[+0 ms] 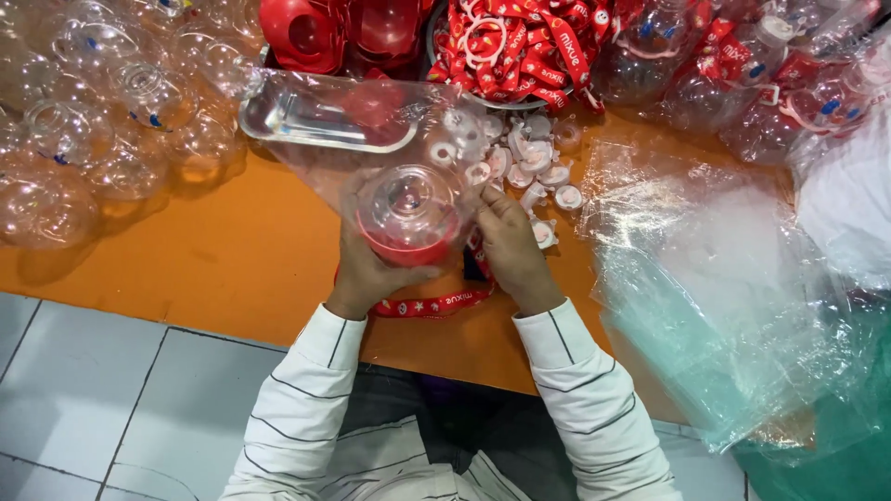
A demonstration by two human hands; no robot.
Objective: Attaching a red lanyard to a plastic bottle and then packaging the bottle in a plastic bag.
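Left hand (367, 269) grip around red-based clear bottle (408, 218), right hand (510, 246) grip seemingly pinching clear bag (371, 130), red strap (432, 303) below

Two hands are in view, a left hand (367, 269) and a right hand (510, 246), with one red-based clear dome cup (408, 215) and one clear plastic bag (371, 130) between them. One red lanyard (432, 303) trails below. Roughly a dozen small white caps (529, 162) lie scattered; the clear globes (83, 111) at left, too many and overlapping, cannot be counted.
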